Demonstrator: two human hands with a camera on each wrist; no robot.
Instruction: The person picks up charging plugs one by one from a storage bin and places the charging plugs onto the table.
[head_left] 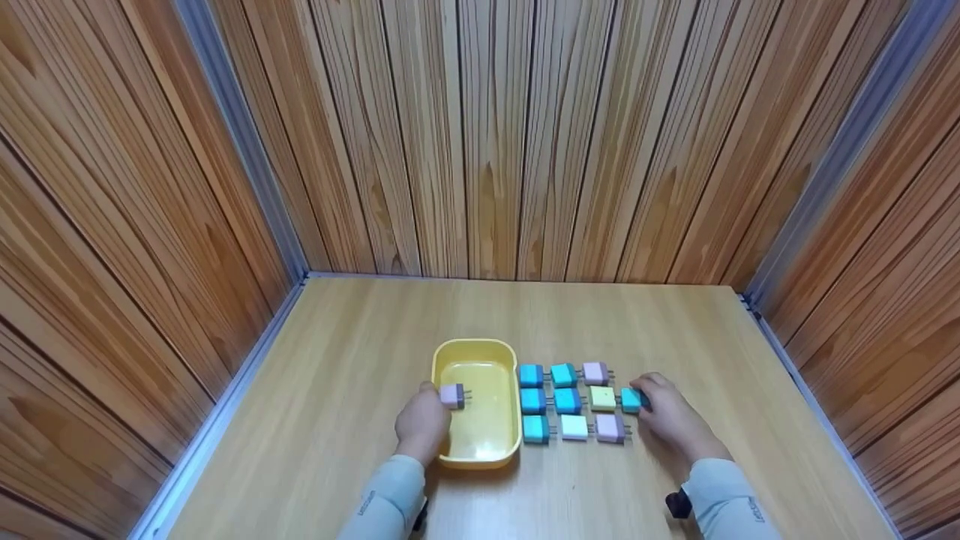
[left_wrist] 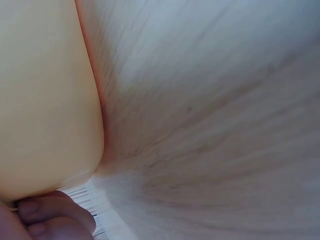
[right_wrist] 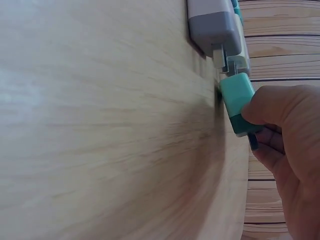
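My right hand pinches a teal charger plug between thumb and fingers, at the right end of the middle row of charger plugs. In the right wrist view the plug is slightly tilted, its teal end close to the prongs of its neighbours. My left hand grips the left rim of a yellow plastic tray, its fingers against the outside wall. Inside the tray, beside that hand, is a lilac charger plug with its prongs pointing right.
Right of the tray, charger plugs lie in three rows with prongs pointing right: blue ones, a yellow one, a pale mint one and lilac ones. Wood-panelled walls enclose the wooden table on three sides.
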